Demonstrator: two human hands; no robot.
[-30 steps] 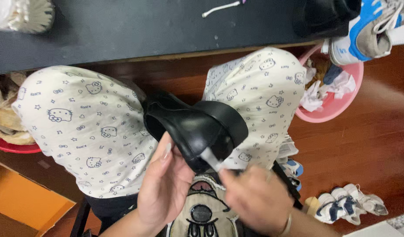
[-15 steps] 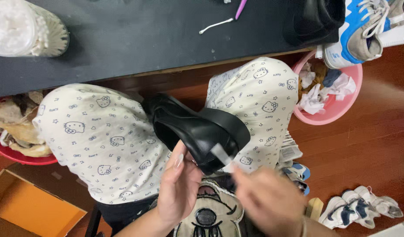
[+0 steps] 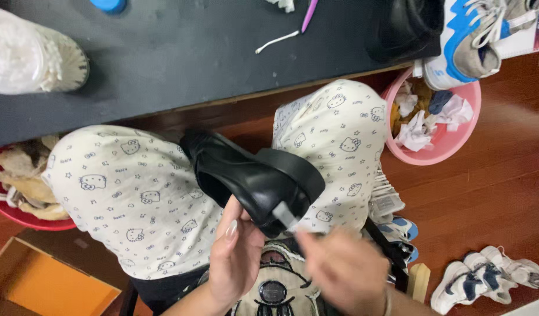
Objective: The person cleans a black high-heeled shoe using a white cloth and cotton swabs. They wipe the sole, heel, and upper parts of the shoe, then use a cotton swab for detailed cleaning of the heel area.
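Shoe (image 3: pixel 252 175) in left hand (image 3: pixel 237 260) | right hand (image 3: pixel 342 266) blurred (grip unclear)

Glossy black leather shoe (image 3: pixel 252 175); matt tabletop (image 3: pixel 182 52)

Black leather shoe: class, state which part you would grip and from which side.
Grip the black leather shoe around its heel end, from below, as the left hand does: the heel points at the person, and the open collar faces up, leaving the upper free.
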